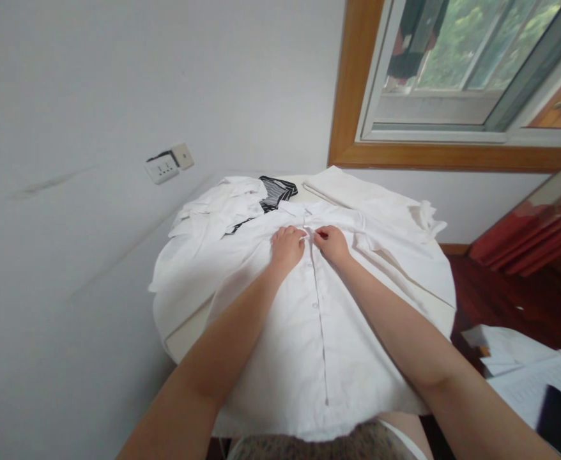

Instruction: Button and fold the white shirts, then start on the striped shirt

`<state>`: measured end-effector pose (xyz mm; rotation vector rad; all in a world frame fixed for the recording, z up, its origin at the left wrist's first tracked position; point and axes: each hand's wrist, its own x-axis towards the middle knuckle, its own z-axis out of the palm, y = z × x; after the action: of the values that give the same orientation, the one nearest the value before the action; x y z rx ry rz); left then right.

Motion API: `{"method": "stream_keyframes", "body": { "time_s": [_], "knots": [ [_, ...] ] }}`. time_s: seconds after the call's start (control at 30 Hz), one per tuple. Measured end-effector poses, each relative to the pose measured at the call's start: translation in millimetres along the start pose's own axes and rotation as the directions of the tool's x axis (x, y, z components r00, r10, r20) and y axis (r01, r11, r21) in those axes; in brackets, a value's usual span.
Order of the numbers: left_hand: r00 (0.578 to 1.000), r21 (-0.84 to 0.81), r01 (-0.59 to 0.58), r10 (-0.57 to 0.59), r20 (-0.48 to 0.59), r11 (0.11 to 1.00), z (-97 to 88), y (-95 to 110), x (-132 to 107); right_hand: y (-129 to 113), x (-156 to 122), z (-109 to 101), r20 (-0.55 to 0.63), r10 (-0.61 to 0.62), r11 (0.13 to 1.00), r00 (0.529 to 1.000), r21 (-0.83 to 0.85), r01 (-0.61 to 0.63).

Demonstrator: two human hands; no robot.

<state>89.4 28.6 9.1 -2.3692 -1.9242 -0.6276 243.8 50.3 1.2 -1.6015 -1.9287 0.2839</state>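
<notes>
One white shirt stretches lengthwise away, collar farthest.

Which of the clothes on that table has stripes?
The black-and-white piece just beyond the spread white shirt; the others look plain white.

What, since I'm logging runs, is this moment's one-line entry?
left hand: at placket; right hand: at placket; white shirt: buttoned side up, spread on table
</notes>
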Motion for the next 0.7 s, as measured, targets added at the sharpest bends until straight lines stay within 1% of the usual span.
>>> {"method": "stream_keyframes", "body": {
  "time_s": [0.2,0.33,0.43,0.53,0.6,0.7],
  "knots": [
    [1.000,0.044,-0.011,0.012,-0.011,0.999,-4.7,6,0,6,4,4,-0.014,-0.022,0.991,1.000,0.130,0.023],
    [1.000,0.067,-0.003,0.004,-0.016,0.998,-4.3,7,2,6,2,5,0.016,0.010,0.973,1.000,0.231,-0.013],
    [1.000,0.063,-0.007,0.008,-0.026,0.998,-0.3,6,6,6,1,4,0.033,0.038,0.965,0.999,0.257,-0.045],
    [1.000,0.037,0.019,-0.018,-0.019,0.999,4.6,5,9,4,2,1,0.036,0.060,0.963,0.998,0.261,-0.067],
    [0.999,0.019,0.044,-0.043,-0.010,0.999,6.7,3,10,1,4,-2,0.016,0.063,0.961,0.998,0.268,-0.065],
    [0.999,0.014,0.049,-0.049,-0.015,0.999,8.0,3,10,-4,6,-4,-0.031,0.071,0.951,0.997,0.304,-0.059]
  ]
}}
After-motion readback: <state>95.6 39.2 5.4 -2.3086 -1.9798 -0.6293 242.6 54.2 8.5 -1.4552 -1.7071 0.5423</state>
